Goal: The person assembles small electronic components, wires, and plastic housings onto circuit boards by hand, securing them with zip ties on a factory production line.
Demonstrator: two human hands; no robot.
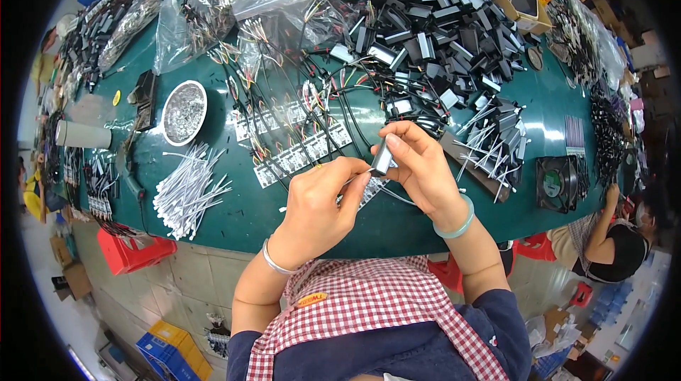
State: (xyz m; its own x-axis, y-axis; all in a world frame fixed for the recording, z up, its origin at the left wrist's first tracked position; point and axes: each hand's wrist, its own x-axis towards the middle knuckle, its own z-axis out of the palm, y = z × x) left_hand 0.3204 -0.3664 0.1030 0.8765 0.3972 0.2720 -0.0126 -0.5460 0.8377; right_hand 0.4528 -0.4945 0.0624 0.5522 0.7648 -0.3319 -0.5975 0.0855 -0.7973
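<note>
My right hand (pixel 424 172) grips a small black rectangular casing (pixel 382 159) with a silvery face, between thumb and fingers in front of my chest. My left hand (pixel 323 196) is closed in a pinch at the casing's lower left end; a thin pale strand shows at its fingertips, too small to name. Under my right hand a white cable (pixel 399 197) curves out. Just beyond my hands are circuit board panels (pixel 305 156) with coloured wires and black cables attached. At the left lies a pile of thin white sticks with small tips (pixel 186 193).
Many black casings (pixel 443 19) are heaped at the far right. A white bowl (pixel 183 113), a hand tool (pixel 128 168) and a white cup (pixel 84 135) stand left. More white sticks (pixel 493 157) and a black fan (pixel 557 182) lie right. A co-worker (pixel 617 239) sits far right.
</note>
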